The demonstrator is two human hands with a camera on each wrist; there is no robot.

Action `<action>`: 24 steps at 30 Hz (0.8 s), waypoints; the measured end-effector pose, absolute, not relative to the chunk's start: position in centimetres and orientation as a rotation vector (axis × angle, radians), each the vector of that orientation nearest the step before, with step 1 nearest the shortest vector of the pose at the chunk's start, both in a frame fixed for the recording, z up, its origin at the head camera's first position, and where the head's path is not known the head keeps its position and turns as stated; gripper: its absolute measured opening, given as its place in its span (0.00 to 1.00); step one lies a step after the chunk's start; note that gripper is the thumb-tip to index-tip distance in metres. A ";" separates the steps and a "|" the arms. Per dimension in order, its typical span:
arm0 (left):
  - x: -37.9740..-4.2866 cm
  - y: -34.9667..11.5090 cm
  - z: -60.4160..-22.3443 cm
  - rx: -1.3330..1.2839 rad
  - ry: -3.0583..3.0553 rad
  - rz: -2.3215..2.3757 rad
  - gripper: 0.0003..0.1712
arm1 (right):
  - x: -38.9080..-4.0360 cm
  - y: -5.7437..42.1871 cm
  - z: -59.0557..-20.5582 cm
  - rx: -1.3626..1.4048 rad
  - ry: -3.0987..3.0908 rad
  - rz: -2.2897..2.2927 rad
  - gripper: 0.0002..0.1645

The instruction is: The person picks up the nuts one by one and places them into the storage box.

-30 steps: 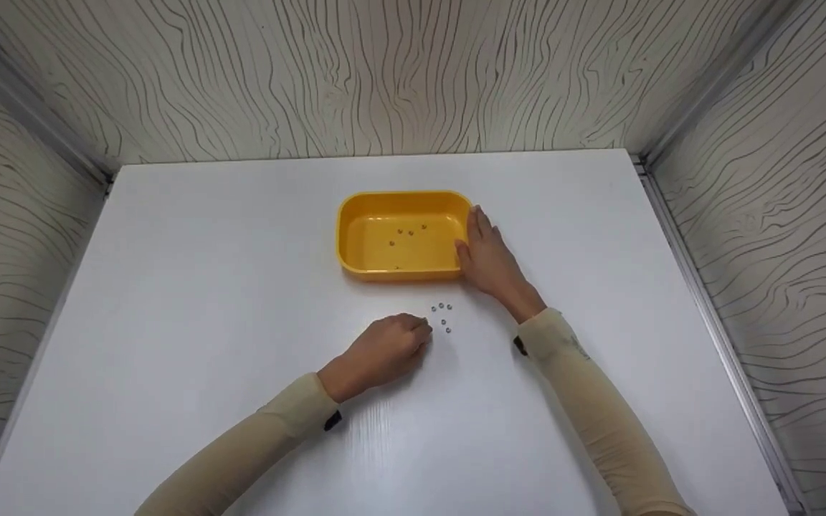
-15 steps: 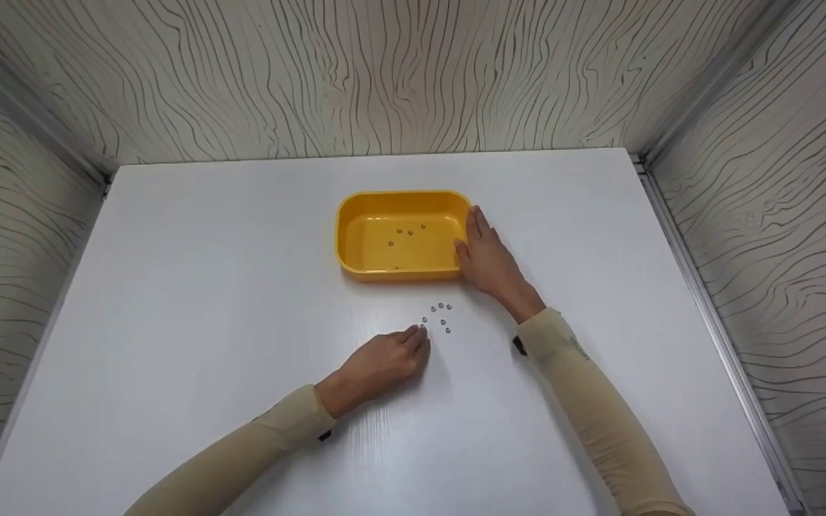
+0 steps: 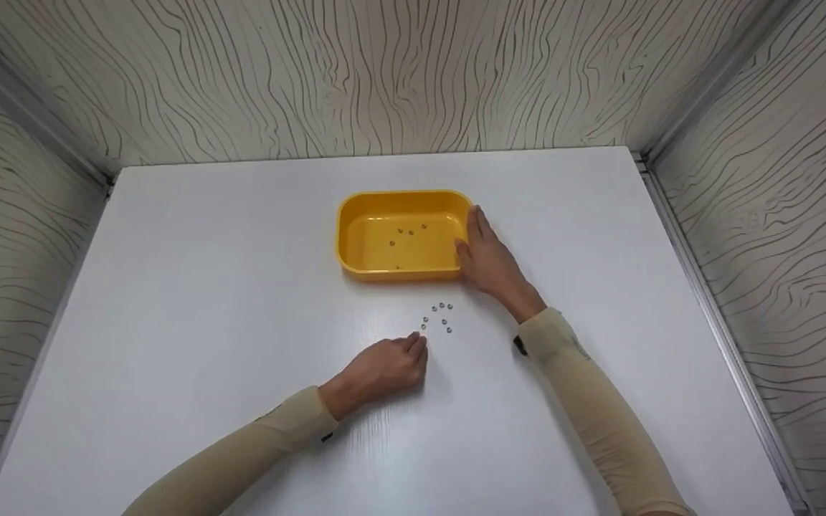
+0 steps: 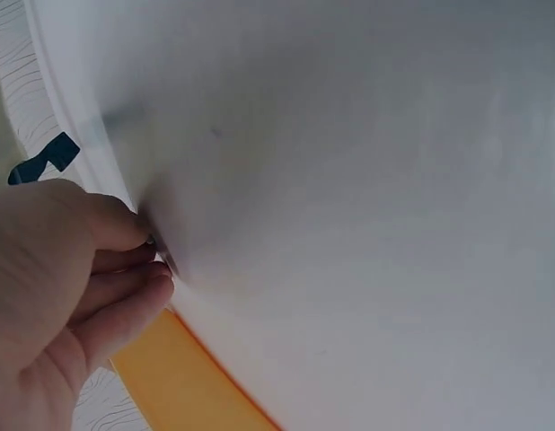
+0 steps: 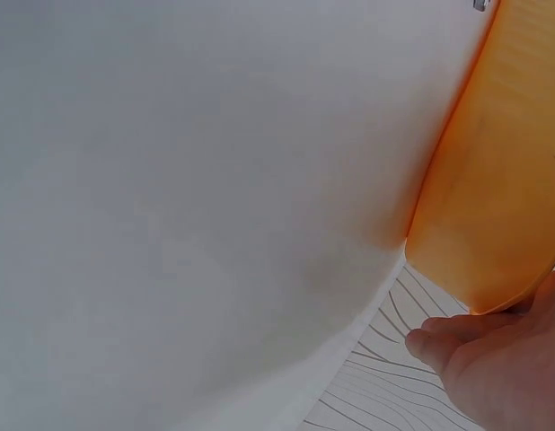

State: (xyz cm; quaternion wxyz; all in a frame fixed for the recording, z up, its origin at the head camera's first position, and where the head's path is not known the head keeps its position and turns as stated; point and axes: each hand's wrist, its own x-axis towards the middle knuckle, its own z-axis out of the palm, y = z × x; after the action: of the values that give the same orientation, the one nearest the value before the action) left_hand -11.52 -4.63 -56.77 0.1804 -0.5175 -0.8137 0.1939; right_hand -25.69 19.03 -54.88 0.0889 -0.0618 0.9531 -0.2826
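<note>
In the head view my left hand (image 3: 383,369) is low over the white table, just in front of a loose group of small metal nuts (image 3: 444,322). Its thumb and fingertips pinch a tiny shiny piece (image 4: 151,240), seen in the left wrist view; it looks like one of these nuts but is mostly hidden. My right hand (image 3: 492,264) grips the right end of a yellow plastic box (image 3: 399,274), thumb over the rim and fingers along the outside. Several nuts (image 3: 411,233) lie on the box floor. One nut (image 5: 480,4) shows at the top of the right wrist view.
The white table (image 3: 205,287) carries the box behind the loose nuts. Patterned panels (image 3: 384,79) stand at the back and both sides, with metal rails (image 3: 721,308) along the table's side edges.
My left hand has drawn back toward the front, slightly away from the group, uncovering two nuts at its left. My right hand and the box stay put.
</note>
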 end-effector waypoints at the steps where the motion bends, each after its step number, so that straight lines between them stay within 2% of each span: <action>1: -11.5 -4.6 -56.7 -1.465 -2.290 0.555 0.14 | -25.7 19.0 -54.9 -0.185 2.835 -0.845 0.46; 8: -11.2 -4.6 -56.6 -1.478 -2.269 0.547 0.11 | -25.7 18.9 -54.9 -0.246 2.866 -0.822 0.46; 15: -11.1 -4.3 -56.8 -1.489 -2.209 0.690 0.14 | -25.8 19.0 -54.8 -0.193 2.850 -0.833 0.46; 24: -11.0 -4.1 -56.8 -1.510 -2.221 0.682 0.13 | -25.7 18.9 -54.9 -0.169 2.831 -0.844 0.46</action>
State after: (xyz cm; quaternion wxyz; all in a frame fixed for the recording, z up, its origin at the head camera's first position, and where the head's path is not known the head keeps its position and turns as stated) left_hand -10.99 -4.12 -56.76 0.1842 -0.5358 -0.7877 0.2420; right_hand -25.71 18.90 -54.92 0.0911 -0.0568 0.9528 -0.2840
